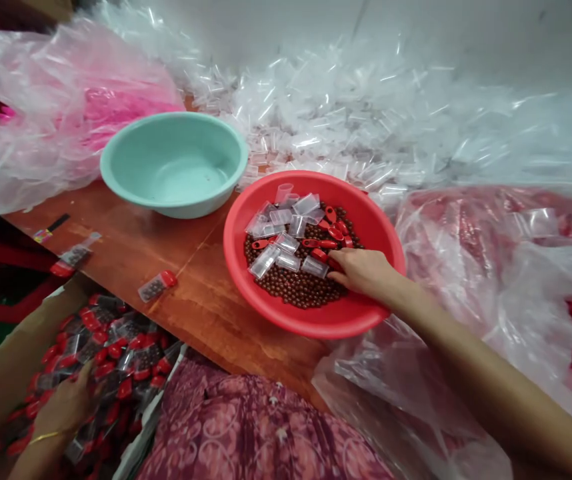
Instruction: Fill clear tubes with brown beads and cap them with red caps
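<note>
My right hand (pixel 363 272) reaches into a red bowl (pixel 366 313) on the wooden table, fingers curled over the brown beads (pixel 301 288) and red caps (pixel 333 233); what it pinches is hidden. Several small clear tubes (pixel 286 227) lie on the beads. My left hand (pixel 66 403), a gold bangle at the wrist, is down at the lower left in a cardboard box of filled red-capped tubes (pixel 116 343), fingers bent among them.
An empty mint-green bowl (pixel 173 163) stands behind the red one. Two filled tubes (pixel 156 285) lie loose on the table (pixel 191 293). Heaps of clear tubes (pixel 366 113) and plastic bags, pink (pixel 56 113) at left and red (pixel 506 267) at right, crowd the table.
</note>
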Available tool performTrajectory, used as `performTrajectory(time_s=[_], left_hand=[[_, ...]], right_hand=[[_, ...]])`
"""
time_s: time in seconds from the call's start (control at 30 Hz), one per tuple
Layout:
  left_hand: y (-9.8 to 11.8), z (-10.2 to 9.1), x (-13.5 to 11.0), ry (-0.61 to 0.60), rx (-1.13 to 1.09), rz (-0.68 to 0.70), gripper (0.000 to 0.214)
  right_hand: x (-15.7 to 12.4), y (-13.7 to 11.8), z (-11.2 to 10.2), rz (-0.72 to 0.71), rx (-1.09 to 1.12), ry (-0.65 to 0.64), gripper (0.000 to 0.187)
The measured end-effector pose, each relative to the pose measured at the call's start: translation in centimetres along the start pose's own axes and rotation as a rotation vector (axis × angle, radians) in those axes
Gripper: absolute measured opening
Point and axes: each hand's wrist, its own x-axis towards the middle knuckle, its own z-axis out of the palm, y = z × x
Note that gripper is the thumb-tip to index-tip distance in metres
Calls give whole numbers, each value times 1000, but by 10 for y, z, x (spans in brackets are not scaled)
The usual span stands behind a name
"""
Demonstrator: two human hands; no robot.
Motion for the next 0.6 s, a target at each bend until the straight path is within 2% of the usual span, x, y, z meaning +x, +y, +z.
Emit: performTrajectory(time_s=[0.03,0.1,0.2,0.23,0.27,0.3,0.33,0.4,0.43,0.5,0.6], left_hand=[[6,-1,4,12,9,61,15],[39,-9,19,76,9,197,14],[124,-27,43,221,-56,396,13],[156,-32,47,228,-92,490,12],[188,-34,49,182,-141,615,13],[219,-32,49,87,-171,749,17],[248,-27,47,-61,-160,872,22],[298,-6,41,-388,0,994,32],[320,9,38,-506,108,1004,35],[354,42,37,-647,259,901,39],[387,82,43,-726,279,657,41]], right_hand=[[2,-1,1,-14,-3,-25,30],[5,-3,2,-30,-3,-44,30],[9,-3,5,-30,-1,-47,29],[10,-3,6,-29,-3,-51,29],[10,-2,7,-24,-6,-57,29],[11,-2,8,-20,-6,-55,31],[11,-2,9,-15,-3,-42,32],[11,-2,12,-24,8,19,34],[11,-3,13,-46,11,50,37],[11,-3,15,-104,6,74,37],[12,-3,16,-93,31,46,35]])
